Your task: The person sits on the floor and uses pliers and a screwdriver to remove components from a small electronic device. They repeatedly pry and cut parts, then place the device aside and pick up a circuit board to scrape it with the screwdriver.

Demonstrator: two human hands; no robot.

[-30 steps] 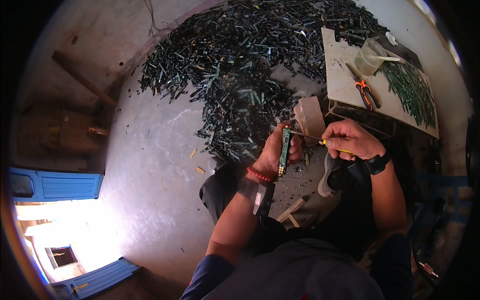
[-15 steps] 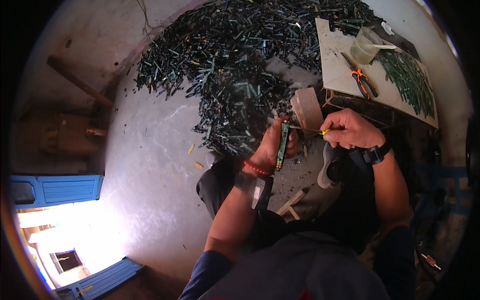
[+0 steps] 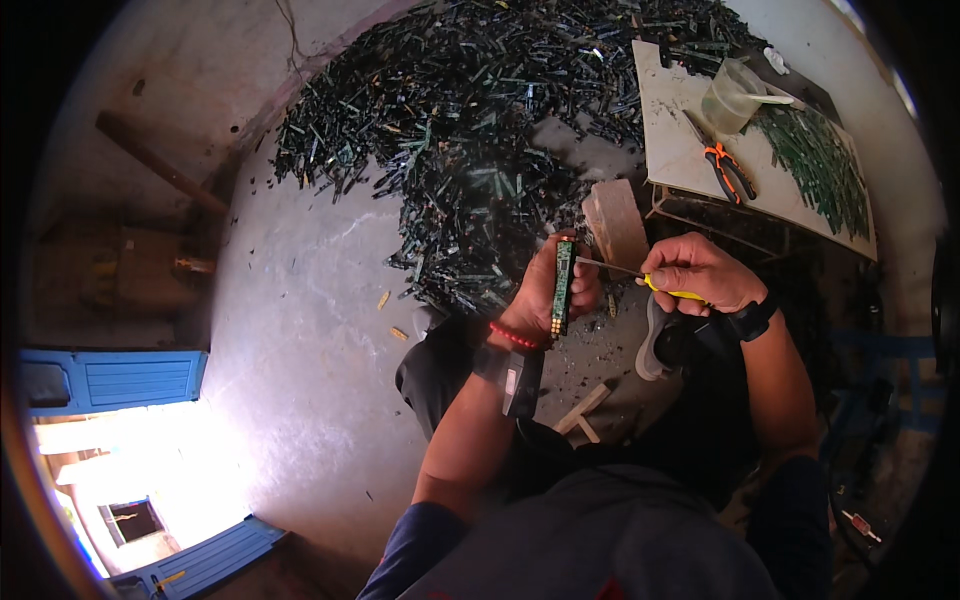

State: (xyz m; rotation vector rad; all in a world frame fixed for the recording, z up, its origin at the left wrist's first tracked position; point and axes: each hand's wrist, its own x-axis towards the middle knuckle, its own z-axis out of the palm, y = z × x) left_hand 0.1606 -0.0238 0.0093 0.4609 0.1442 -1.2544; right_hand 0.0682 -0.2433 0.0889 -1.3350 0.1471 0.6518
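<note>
My left hand (image 3: 540,284) is closed round a narrow green circuit board (image 3: 564,285), held upright with gold contacts at its lower end. In my right hand (image 3: 705,274) is a screwdriver (image 3: 676,288) with a yellow handle and a thin metal shaft. The shaft points left, and its tip is at or very near the upper part of the board's right edge; whether it touches, I cannot tell. Behind the shaft stands a brownish brick-like block (image 3: 616,222).
A large heap of dark circuit strips (image 3: 480,130) covers the floor ahead. To the right, a pale board table (image 3: 672,125) bears orange-handled pliers (image 3: 722,165), a clear plastic jug (image 3: 732,95) and a pile of green strips (image 3: 818,165). A wooden piece (image 3: 583,408) lies between my feet.
My right hand has turned and shifted slightly down and right, showing more of the yellow handle. The screwdriver tip has dropped a little along the board. My left hand has barely moved.
</note>
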